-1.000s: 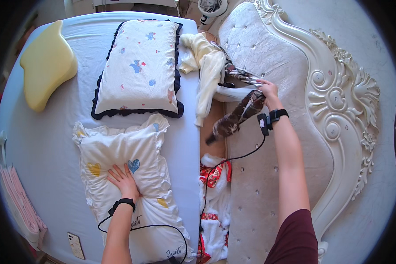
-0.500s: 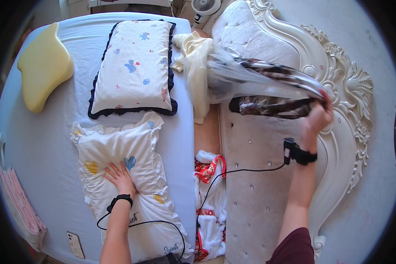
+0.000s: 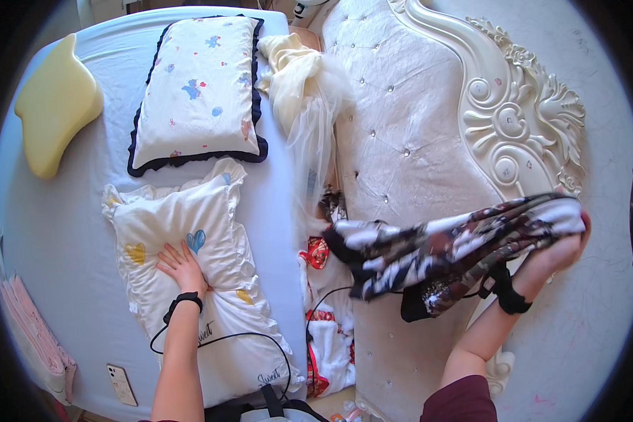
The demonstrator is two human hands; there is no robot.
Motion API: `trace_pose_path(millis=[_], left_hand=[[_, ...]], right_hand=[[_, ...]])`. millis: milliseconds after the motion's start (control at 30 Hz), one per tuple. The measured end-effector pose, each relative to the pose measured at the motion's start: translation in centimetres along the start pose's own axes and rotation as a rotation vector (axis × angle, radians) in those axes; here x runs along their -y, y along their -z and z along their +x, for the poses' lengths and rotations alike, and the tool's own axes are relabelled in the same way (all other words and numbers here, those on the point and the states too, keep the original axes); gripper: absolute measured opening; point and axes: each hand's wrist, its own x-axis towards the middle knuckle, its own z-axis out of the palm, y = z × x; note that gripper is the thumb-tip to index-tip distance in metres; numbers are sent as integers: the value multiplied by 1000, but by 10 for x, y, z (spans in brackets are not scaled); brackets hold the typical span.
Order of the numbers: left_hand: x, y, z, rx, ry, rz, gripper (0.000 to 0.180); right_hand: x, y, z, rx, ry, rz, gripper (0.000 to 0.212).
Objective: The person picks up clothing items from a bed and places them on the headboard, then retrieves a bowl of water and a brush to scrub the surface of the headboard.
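Observation:
My left hand [image 3: 183, 269] presses flat on a white ruffled pillow [image 3: 169, 225] with yellow and blue hearts, its fingers spread and holding nothing. Out to the right, my right hand [image 3: 568, 247] is closed round one end of a dark patterned garment [image 3: 464, 243] in black, white and brown. The cloth hangs slack and blurred across the tufted headboard [image 3: 401, 133], its loose end toward the bed. Between bed and headboard lies a cream cloth with sheer tulle [image 3: 309, 112]. Below it is a red and white fluffy cloth [image 3: 328, 352]. My right fingertips are partly hidden.
A second pillow [image 3: 197, 91] with black ruffles lies farther up the bed, on the pale blue sheet [image 3: 63, 232]. At the left are a yellow contoured pillow [image 3: 56, 105], folded pink cloth [image 3: 32, 330] and a phone [image 3: 122, 384]. A black cable [image 3: 260, 336] runs from my left wrist.
My right hand has swung the garment nearer and farther right, off the tulle. The tulle has dropped into the gap beside the bed. My left hand stays on the pillow; the view has shifted slightly.

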Motion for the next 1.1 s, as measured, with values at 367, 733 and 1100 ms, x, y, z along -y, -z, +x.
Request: trace_pose_path(millis=[367,733,1100], left_hand=[[-11,13,-4,22,0,-12,134],[-16,22,-5,67,6,50,135],[-5,14,-3,32,12,40,119]], right_hand=[[-199,-58,-1,792,262,-651,49],[-332,41,-274,1493,-426,-1185,106],[-332,9,-227,1185,-356,-657,34]])
